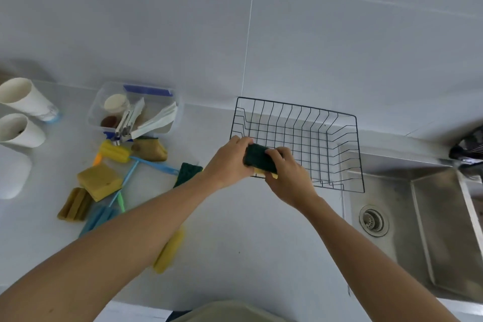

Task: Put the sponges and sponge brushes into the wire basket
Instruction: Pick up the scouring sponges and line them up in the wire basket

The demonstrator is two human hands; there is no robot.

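Sponge in hand: a green-topped, yellow-backed sponge (257,158) is held over the near left corner of the wire basket (297,106), above the rim and not on its floor.
Left hand (227,162): fingers (243,140) are curled over the sponge's left end, gripping it.
Right hand (290,178): fingers (281,151) are wrapped round the right end; the thumb is hidden.
Basket floor: bare wire grid, with no sponge visible in it.
Left of basket: a green sponge (188,172) lies nearest, with a square yellow sponge (100,181), ribbed sponges and a blue-handled sponge brush (156,165) farther off.
Step, as judged: delivering the held sponge into the basket.
Next move calls for: clearing the near rim, lowering the sponge flat onto the grid, then loosening both grips.
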